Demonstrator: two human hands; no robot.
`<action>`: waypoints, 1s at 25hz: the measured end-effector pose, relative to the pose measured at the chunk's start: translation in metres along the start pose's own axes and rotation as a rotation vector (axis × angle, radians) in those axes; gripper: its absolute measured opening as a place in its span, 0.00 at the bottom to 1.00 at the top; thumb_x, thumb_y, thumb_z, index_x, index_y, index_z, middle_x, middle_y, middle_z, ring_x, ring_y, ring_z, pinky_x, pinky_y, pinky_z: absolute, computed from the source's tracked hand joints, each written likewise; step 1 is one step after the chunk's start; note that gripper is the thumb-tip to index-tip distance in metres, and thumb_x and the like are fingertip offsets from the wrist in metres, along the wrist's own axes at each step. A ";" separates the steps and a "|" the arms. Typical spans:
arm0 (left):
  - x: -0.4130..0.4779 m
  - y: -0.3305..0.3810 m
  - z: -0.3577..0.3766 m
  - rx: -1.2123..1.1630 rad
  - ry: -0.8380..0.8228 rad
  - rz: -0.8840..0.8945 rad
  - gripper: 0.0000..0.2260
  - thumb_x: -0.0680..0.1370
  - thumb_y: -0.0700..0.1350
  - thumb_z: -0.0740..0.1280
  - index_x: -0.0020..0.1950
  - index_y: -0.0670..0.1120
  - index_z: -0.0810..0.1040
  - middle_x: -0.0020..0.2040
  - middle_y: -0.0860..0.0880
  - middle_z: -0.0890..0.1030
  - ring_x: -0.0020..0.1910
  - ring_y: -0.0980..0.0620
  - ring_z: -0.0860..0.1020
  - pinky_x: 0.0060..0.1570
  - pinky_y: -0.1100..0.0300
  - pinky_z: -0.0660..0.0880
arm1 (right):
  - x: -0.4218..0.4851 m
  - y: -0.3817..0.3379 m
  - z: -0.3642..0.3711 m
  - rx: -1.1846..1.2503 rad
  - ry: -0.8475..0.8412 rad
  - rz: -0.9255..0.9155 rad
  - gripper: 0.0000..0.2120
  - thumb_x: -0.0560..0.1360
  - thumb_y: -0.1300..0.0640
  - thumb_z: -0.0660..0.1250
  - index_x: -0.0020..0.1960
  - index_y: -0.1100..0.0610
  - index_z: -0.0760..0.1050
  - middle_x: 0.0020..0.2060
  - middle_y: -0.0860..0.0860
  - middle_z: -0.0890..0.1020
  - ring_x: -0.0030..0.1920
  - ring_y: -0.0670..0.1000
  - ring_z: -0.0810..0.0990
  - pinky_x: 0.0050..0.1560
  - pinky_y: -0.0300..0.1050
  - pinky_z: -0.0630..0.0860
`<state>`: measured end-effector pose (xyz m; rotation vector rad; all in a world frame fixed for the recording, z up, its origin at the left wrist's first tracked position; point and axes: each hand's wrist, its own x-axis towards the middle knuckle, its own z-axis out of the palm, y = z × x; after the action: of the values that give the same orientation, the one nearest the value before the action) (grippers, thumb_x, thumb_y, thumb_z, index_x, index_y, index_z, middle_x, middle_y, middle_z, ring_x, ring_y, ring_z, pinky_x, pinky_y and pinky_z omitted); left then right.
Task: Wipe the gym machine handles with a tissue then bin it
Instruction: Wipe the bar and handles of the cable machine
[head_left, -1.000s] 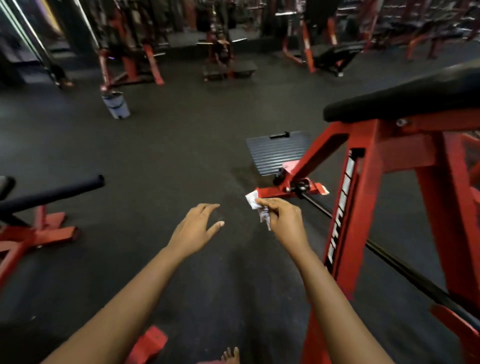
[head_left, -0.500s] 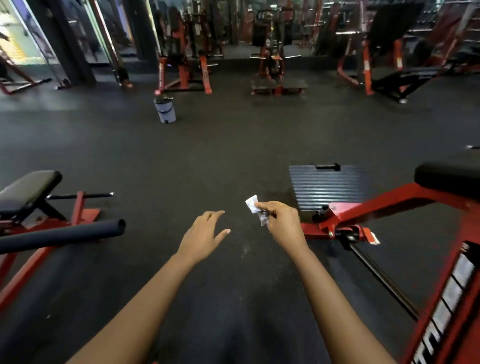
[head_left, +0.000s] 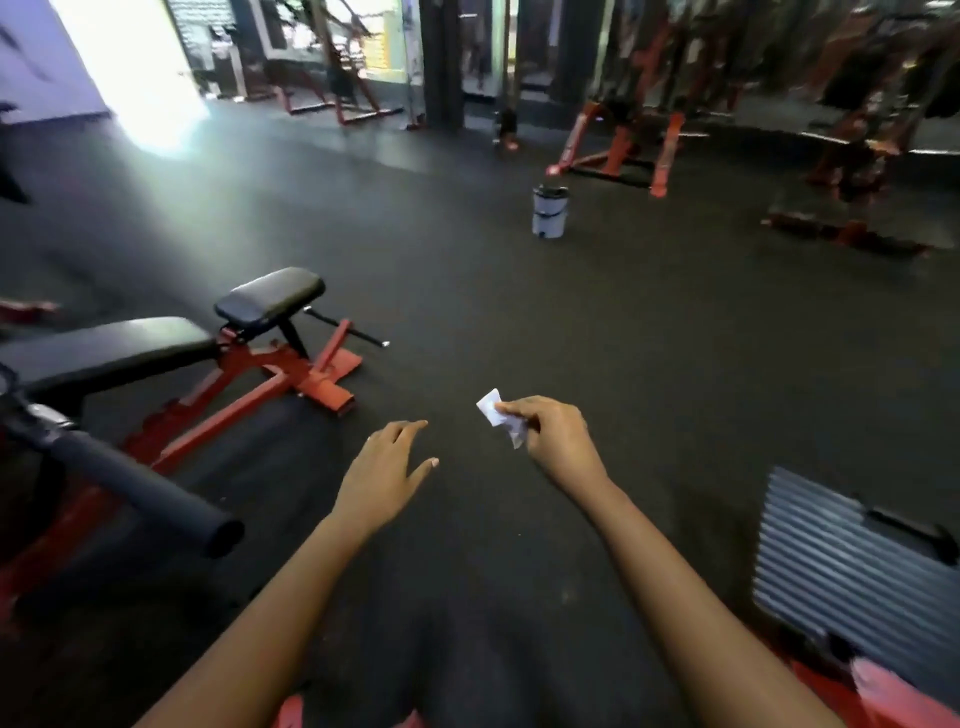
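Open dark floor is lying ahead toward the bin, with a bench crowding the left and a ribbed footplate sitting on the right.

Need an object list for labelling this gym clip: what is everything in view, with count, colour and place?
tissue: one, white, crumpled, in the right hand
bin: one, grey with a dark rim, standing on the floor far ahead, right of centre
handle: one, black padded bar, lower left foreground
bench: one, black pads on a red frame, middle left
footplate: one, grey and ribbed, lower right
far machines: several, red and black, along the back, too blurred to count
floor: one, dark, under everything
left hand: one, fingers relaxed, holds nothing, over the floor
right hand: one, pinches the tissue, over the floor
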<state>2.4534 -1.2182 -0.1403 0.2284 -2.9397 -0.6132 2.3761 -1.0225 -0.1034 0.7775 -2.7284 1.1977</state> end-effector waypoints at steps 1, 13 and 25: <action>0.008 -0.005 -0.003 0.008 0.038 -0.069 0.25 0.78 0.54 0.62 0.72 0.47 0.64 0.69 0.47 0.67 0.68 0.48 0.66 0.66 0.54 0.66 | 0.023 0.002 0.001 0.003 -0.047 -0.053 0.14 0.72 0.68 0.63 0.54 0.58 0.81 0.52 0.53 0.82 0.52 0.52 0.80 0.50 0.33 0.69; 0.119 -0.064 -0.025 0.309 0.241 -0.548 0.28 0.79 0.59 0.56 0.75 0.50 0.55 0.75 0.45 0.58 0.74 0.48 0.56 0.73 0.52 0.54 | 0.262 -0.031 0.093 0.160 -0.469 -0.574 0.14 0.72 0.69 0.64 0.56 0.63 0.78 0.56 0.59 0.80 0.56 0.55 0.78 0.62 0.42 0.71; 0.177 -0.124 -0.058 0.444 0.407 -1.203 0.27 0.79 0.60 0.53 0.75 0.49 0.55 0.74 0.45 0.60 0.74 0.48 0.57 0.73 0.53 0.52 | 0.406 -0.114 0.220 0.306 -0.917 -1.062 0.16 0.72 0.70 0.62 0.57 0.61 0.78 0.55 0.58 0.80 0.55 0.55 0.78 0.57 0.34 0.67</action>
<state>2.3036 -1.3832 -0.1211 1.9250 -2.2082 0.0571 2.1070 -1.4141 -0.0772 2.8409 -1.8107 1.0653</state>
